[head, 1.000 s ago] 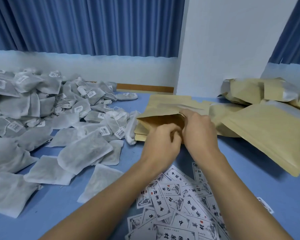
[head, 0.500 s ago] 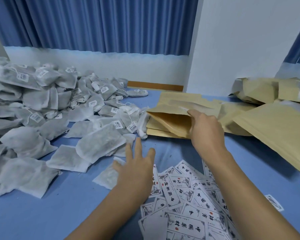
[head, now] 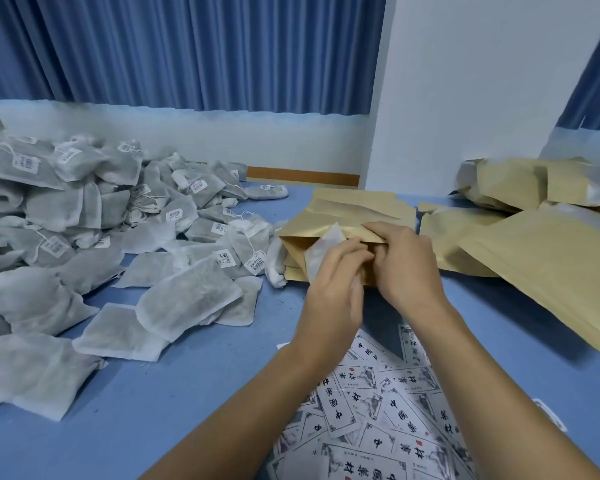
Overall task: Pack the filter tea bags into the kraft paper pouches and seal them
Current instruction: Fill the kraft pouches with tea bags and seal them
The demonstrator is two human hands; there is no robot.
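An open kraft paper pouch (head: 300, 242) lies on a stack of flat pouches at the table's middle, its mouth facing left. My right hand (head: 400, 263) grips the pouch's upper lip and holds the mouth open. My left hand (head: 333, 289) pinches a white filter tea bag (head: 321, 252) whose far end is inside the pouch mouth. A large heap of grey-white filter tea bags (head: 94, 237) covers the left half of the blue table.
Filled kraft pouches (head: 548, 268) lie at the right, more stacked at the back right. Printed paper labels (head: 378, 410) are scattered on the table under my forearms. A white wall pillar (head: 465, 98) and blue curtains stand behind the table.
My left hand went left to the loose tea bags, picked one up and brought it to the pouch mouth. My right hand kept hold of the pouch.
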